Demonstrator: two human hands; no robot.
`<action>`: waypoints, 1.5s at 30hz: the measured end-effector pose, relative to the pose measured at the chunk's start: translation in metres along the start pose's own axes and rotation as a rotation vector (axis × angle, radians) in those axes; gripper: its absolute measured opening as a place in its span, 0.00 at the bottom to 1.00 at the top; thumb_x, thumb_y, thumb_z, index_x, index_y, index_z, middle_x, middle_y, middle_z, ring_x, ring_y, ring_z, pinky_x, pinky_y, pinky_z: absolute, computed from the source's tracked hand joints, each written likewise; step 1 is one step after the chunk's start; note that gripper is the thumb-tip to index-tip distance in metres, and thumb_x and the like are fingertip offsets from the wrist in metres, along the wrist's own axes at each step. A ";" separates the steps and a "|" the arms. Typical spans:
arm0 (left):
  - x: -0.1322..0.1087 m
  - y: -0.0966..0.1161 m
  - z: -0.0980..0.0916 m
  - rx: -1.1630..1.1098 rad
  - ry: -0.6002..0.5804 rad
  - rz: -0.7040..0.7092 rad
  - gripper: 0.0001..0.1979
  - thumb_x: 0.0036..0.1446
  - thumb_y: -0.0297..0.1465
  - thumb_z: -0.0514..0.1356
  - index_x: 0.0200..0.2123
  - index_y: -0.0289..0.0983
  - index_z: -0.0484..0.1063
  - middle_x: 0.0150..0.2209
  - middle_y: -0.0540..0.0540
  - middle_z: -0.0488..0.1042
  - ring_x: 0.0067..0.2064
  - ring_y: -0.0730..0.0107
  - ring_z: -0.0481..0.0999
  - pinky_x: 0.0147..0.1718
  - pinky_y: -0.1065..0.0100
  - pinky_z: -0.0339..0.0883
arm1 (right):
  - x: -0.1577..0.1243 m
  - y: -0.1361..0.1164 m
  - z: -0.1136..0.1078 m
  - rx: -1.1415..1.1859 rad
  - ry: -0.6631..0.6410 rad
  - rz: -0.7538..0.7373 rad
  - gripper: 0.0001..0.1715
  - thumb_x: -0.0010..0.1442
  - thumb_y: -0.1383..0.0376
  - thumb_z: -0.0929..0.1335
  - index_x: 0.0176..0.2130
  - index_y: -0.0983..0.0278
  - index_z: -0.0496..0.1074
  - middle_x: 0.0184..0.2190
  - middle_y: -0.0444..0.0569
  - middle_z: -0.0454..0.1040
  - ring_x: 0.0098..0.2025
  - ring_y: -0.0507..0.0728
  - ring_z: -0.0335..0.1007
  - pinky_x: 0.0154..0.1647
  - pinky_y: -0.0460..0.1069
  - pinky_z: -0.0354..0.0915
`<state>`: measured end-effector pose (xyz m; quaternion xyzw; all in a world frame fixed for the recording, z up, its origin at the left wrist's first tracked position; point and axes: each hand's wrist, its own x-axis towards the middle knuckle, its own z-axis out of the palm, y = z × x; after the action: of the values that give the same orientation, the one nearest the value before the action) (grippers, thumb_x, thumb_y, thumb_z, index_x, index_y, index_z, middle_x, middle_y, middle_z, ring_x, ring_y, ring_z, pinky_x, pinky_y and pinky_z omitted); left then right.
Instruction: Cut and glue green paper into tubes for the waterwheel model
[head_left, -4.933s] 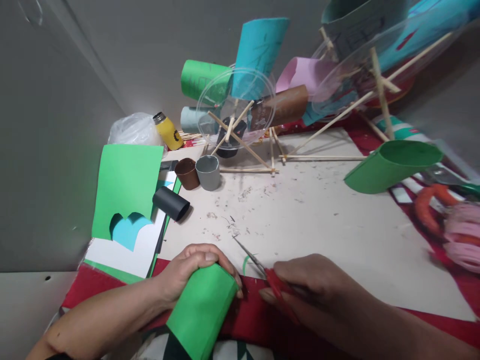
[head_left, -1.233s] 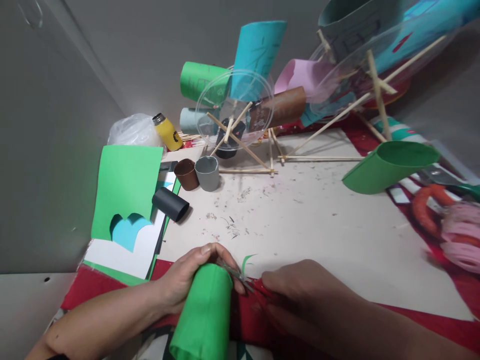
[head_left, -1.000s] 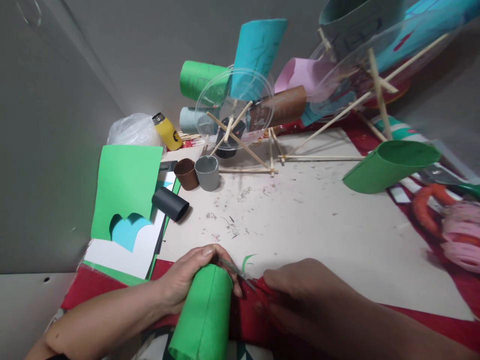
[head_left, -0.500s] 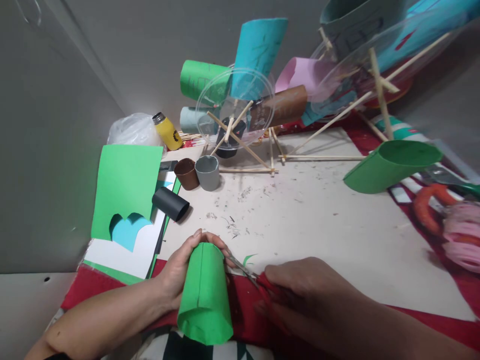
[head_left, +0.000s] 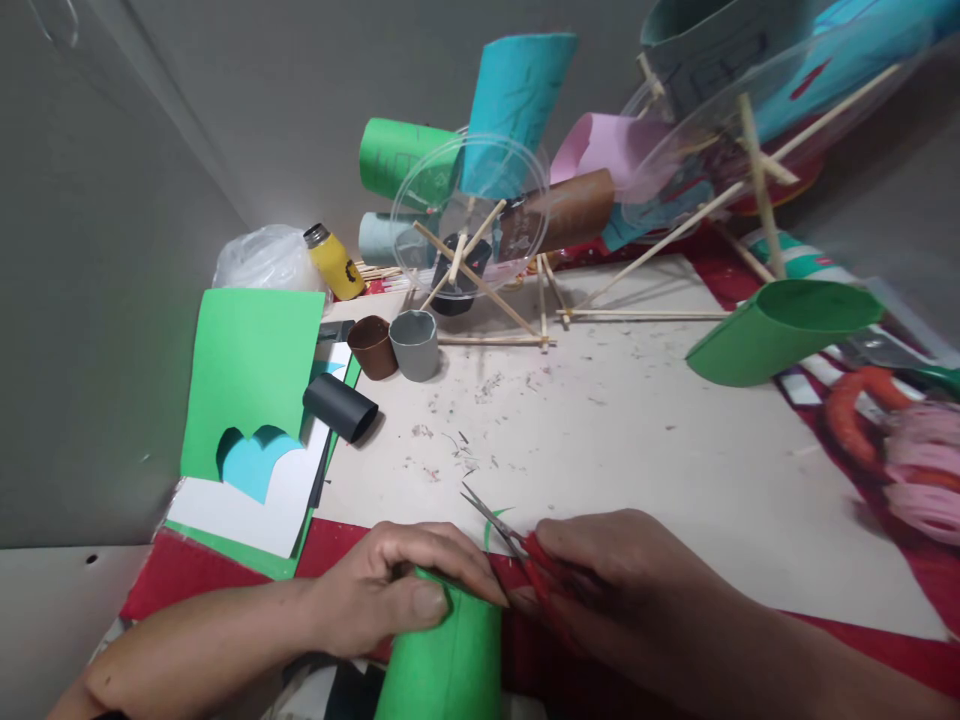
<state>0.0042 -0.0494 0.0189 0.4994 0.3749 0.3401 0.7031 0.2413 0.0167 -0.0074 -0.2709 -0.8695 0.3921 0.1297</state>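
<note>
My left hand is closed on the upper end of a green paper tube, thumb on the near side and fingers over the far side. The tube's lower end runs out of the bottom of the view. In my right hand are red-handled scissors, their narrow blades slightly apart and pointing up and left. The blades are beside the tube, not touching it. A thin curled green paper scrap lies on the board behind the blades.
Left lie green paper with a cutout, a black paper tube, and brown and grey paper cups. At the back stands a stick-and-plastic wheel carrying coloured tubes. Another green tube and pink tape rolls are right.
My left hand has shifted its grip over the tube's top, and the tube has moved down and right. The scissors have come away from the tube's edge, their tips now showing.
</note>
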 end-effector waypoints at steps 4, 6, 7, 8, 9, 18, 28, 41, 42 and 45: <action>0.004 -0.006 -0.003 -0.254 0.065 -0.062 0.19 0.58 0.45 0.63 0.42 0.36 0.82 0.42 0.38 0.77 0.42 0.59 0.77 0.42 0.62 0.68 | 0.000 0.000 -0.001 0.040 0.028 -0.035 0.17 0.65 0.63 0.64 0.25 0.61 0.58 0.19 0.37 0.60 0.22 0.49 0.51 0.23 0.45 0.49; 0.007 -0.009 -0.004 -0.405 0.115 -0.061 0.19 0.58 0.44 0.62 0.41 0.34 0.81 0.40 0.38 0.78 0.40 0.58 0.78 0.41 0.62 0.70 | 0.000 0.001 0.000 0.031 0.045 -0.056 0.17 0.65 0.63 0.64 0.25 0.61 0.59 0.19 0.37 0.60 0.22 0.49 0.51 0.23 0.46 0.50; 0.008 -0.009 -0.004 -0.466 0.124 -0.059 0.19 0.58 0.43 0.61 0.41 0.33 0.81 0.39 0.37 0.79 0.40 0.58 0.79 0.40 0.62 0.71 | -0.001 0.002 0.000 0.018 0.053 -0.065 0.17 0.65 0.63 0.65 0.26 0.61 0.59 0.19 0.37 0.60 0.22 0.49 0.51 0.23 0.46 0.49; 0.009 -0.009 -0.005 -0.520 0.124 -0.057 0.20 0.59 0.43 0.60 0.41 0.33 0.80 0.38 0.37 0.79 0.41 0.57 0.79 0.39 0.63 0.72 | -0.001 0.002 0.001 0.001 0.058 -0.070 0.17 0.65 0.63 0.65 0.25 0.61 0.59 0.19 0.37 0.60 0.21 0.49 0.50 0.23 0.46 0.49; 0.010 -0.009 -0.005 -0.571 0.113 -0.057 0.20 0.60 0.43 0.60 0.41 0.32 0.79 0.38 0.37 0.80 0.42 0.57 0.79 0.38 0.64 0.72 | -0.001 0.002 0.001 -0.015 0.061 -0.073 0.17 0.65 0.63 0.65 0.25 0.61 0.58 0.19 0.36 0.59 0.21 0.49 0.48 0.23 0.46 0.48; 0.010 -0.007 -0.012 -0.728 0.005 -0.127 0.22 0.61 0.46 0.57 0.45 0.33 0.75 0.42 0.36 0.80 0.41 0.62 0.80 0.34 0.70 0.74 | 0.000 -0.004 -0.003 0.017 -0.022 -0.008 0.14 0.58 0.67 0.66 0.25 0.61 0.56 0.20 0.36 0.58 0.23 0.49 0.48 0.23 0.45 0.49; 0.007 -0.019 -0.015 -0.777 -0.060 -0.164 0.23 0.63 0.47 0.55 0.45 0.32 0.73 0.43 0.34 0.81 0.35 0.60 0.82 0.30 0.68 0.73 | 0.002 -0.006 -0.001 0.024 -0.050 0.003 0.10 0.58 0.68 0.67 0.27 0.61 0.62 0.21 0.35 0.62 0.23 0.48 0.51 0.25 0.43 0.50; 0.009 -0.021 -0.011 -0.784 -0.023 -0.187 0.21 0.60 0.47 0.58 0.42 0.34 0.73 0.42 0.35 0.81 0.35 0.61 0.82 0.31 0.68 0.74 | 0.002 -0.008 -0.001 0.011 -0.055 -0.030 0.10 0.61 0.65 0.65 0.28 0.61 0.63 0.22 0.36 0.65 0.23 0.48 0.53 0.25 0.44 0.50; 0.009 -0.020 -0.010 -0.783 -0.021 -0.202 0.22 0.60 0.48 0.58 0.42 0.34 0.73 0.41 0.35 0.81 0.35 0.61 0.82 0.31 0.68 0.73 | 0.002 -0.009 -0.001 0.010 -0.049 -0.027 0.10 0.61 0.65 0.66 0.27 0.61 0.63 0.21 0.36 0.65 0.23 0.48 0.53 0.25 0.44 0.50; 0.007 -0.020 -0.012 -0.751 0.003 -0.238 0.23 0.59 0.48 0.59 0.43 0.33 0.74 0.40 0.35 0.81 0.33 0.61 0.81 0.30 0.67 0.72 | 0.002 -0.009 -0.001 0.017 -0.048 -0.018 0.09 0.60 0.66 0.66 0.28 0.61 0.64 0.22 0.36 0.66 0.23 0.48 0.54 0.25 0.44 0.50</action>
<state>-0.0010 -0.0439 -0.0046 0.1599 0.2806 0.3707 0.8708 0.2366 0.0131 0.0000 -0.2526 -0.8715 0.4045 0.1144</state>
